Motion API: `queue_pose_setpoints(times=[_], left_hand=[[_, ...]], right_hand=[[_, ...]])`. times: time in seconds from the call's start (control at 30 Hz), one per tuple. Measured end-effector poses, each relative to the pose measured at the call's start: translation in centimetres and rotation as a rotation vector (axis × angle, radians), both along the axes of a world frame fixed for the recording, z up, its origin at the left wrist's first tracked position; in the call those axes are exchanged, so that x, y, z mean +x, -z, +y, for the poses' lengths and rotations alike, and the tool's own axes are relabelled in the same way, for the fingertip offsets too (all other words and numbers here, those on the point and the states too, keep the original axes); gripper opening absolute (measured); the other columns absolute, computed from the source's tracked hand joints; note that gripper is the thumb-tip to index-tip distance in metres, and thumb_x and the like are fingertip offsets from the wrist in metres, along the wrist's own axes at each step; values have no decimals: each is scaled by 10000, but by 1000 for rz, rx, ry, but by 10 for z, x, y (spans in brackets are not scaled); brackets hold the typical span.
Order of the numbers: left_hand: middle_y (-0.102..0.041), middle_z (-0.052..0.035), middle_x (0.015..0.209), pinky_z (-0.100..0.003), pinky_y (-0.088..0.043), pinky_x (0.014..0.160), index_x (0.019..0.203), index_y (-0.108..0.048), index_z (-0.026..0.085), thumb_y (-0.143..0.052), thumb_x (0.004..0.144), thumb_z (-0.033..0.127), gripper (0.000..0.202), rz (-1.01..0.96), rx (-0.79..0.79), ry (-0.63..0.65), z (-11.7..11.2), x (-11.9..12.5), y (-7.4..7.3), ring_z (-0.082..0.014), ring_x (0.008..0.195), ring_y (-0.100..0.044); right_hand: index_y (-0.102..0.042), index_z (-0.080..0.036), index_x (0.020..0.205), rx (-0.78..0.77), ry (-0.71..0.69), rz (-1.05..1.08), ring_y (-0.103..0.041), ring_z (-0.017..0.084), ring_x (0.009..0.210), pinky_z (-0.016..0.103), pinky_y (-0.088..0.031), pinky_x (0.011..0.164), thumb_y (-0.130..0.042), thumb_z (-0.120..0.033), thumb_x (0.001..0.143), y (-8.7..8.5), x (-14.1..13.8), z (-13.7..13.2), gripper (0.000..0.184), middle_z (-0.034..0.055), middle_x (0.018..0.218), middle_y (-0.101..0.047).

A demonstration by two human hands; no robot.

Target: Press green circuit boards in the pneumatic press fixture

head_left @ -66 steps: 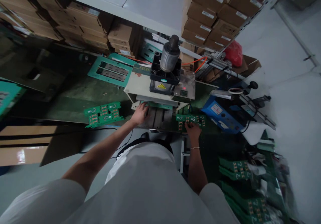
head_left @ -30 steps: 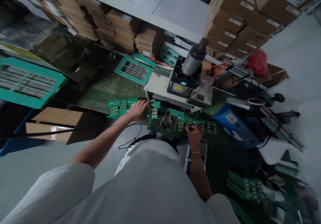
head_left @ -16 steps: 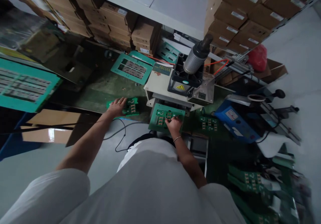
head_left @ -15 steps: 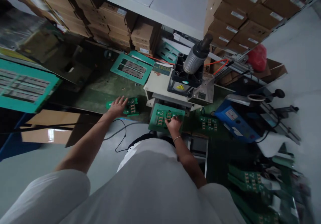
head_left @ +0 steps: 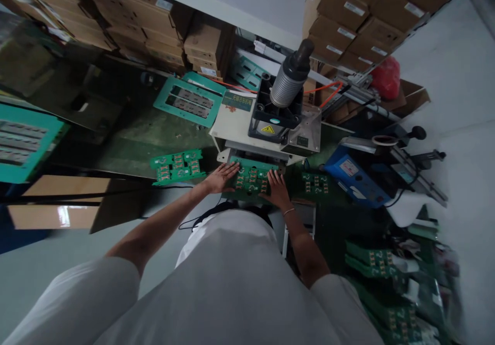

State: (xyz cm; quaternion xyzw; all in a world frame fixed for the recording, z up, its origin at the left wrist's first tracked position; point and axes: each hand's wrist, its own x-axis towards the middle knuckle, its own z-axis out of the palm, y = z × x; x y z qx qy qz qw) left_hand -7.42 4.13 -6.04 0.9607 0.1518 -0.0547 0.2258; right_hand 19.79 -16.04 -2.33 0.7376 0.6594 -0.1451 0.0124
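A green circuit board panel (head_left: 252, 179) with copper-coloured patches lies on a green fixture plate (head_left: 247, 196) at the front of a bench press (head_left: 232, 115). My left hand (head_left: 221, 178) rests along the panel's left edge, fingers stretched out. At the right edge, my right hand (head_left: 277, 190) lies with its fingers extended forward over the border. Both hands touch the panel from opposite sides; their thumbs are partly hard to make out. To the left, another circuit board panel (head_left: 178, 166) sits on the bench, apart from my left hand.
Right of the press lies a smaller circuit board (head_left: 315, 182), with a blue machine (head_left: 358, 172) beyond it. More boards (head_left: 381, 263) are stacked at lower right. Teal frames (head_left: 189, 100) lie behind on the left. Cardboard boxes (head_left: 204, 40) fill the back.
My left hand has left the board panel on the left and moved right to the panel at the press. My right hand has shifted to that panel's right edge, its fingers now straighter.
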Motion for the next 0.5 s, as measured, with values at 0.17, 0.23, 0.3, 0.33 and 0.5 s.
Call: queue_pose_setpoints(times=[0.17, 0.23, 0.3, 0.33, 0.5], left_hand=[[-280, -198, 1713, -527, -108, 1301, 1665, -290, 123, -612, 926, 607, 940, 1, 4, -49, 0, -4, 6, -345, 1621, -184], [-280, -196, 1713, -535, -121, 1299, 1670, -276, 124, -604, 929, 606, 942, 10, -17, -49, 0, -5, 3, -347, 1623, -178], [-280, -193, 1714, -537, -136, 1297, 1673, -263, 123, -599, 931, 601, 944, 29, -40, -48, 0, -6, -1, -345, 1624, -174], [-282, -190, 1715, -536, -141, 1297, 1675, -260, 127, -597, 932, 595, 941, 37, -47, -54, 0, -7, -3, -342, 1624, -174], [-279, -171, 1719, -532, -156, 1296, 1682, -243, 142, -611, 917, 555, 943, 44, -48, -129, -3, -9, -4, -341, 1626, -169]], right_hand=[[-313, -62, 1637, 41, -10, 51, -191, 346, 1611, 543, -152, 1298, -468, -745, 968, 12, -1, -3, 968, 221, 1699, -303], [-328, -64, 1629, 66, -29, 90, -204, 341, 1608, 540, -156, 1304, -491, -727, 968, 17, -1, -7, 950, 214, 1690, -332], [-359, -81, 1615, 118, -21, 137, -254, 334, 1592, 533, -189, 1301, -522, -702, 966, 24, 2, -10, 913, 209, 1664, -387], [-386, -86, 1599, 160, 30, 157, -304, 335, 1570, 530, -226, 1291, -538, -687, 964, 28, 6, -9, 887, 214, 1637, -429], [-586, -58, 1372, 382, 763, 265, -601, 335, 1303, 485, -490, 1097, -583, -513, 959, 51, 56, 29, 614, 273, 1368, -652]])
